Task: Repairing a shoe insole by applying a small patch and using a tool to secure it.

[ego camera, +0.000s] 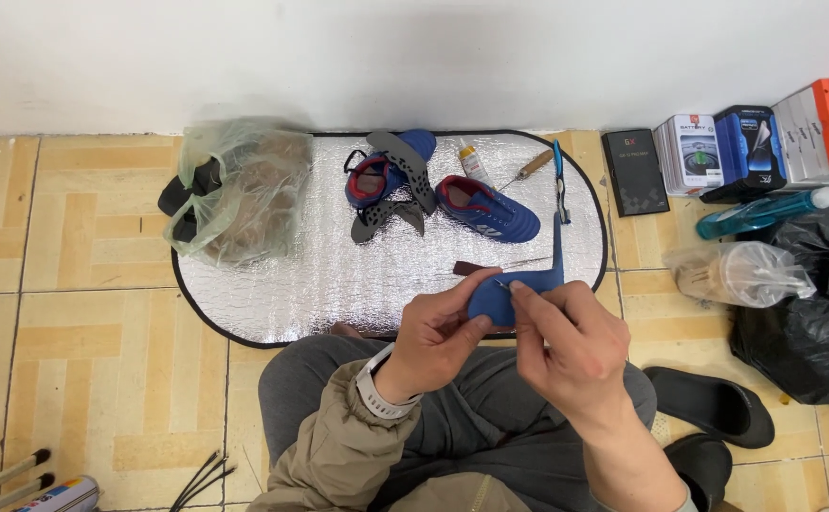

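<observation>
Tiled floor (92, 284) lies under you, your grey-trousered knees nearest. Your left hand (438, 334) pinches the blue shoe piece (495, 296) from the left; your right hand (566, 343) pinches its right edge, fingers curled, just above your lap. Beyond them a silver foil mat (319, 275) carries two blue shoes (443, 190), a small bottle (472, 163) and an awl (526, 171) near the white wall.

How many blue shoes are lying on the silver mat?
2. One blue shoe lies at the back of the silver mat, partly under a black perforated sole piece; the other blue shoe lies just right of it. None seem hidden.
</observation>
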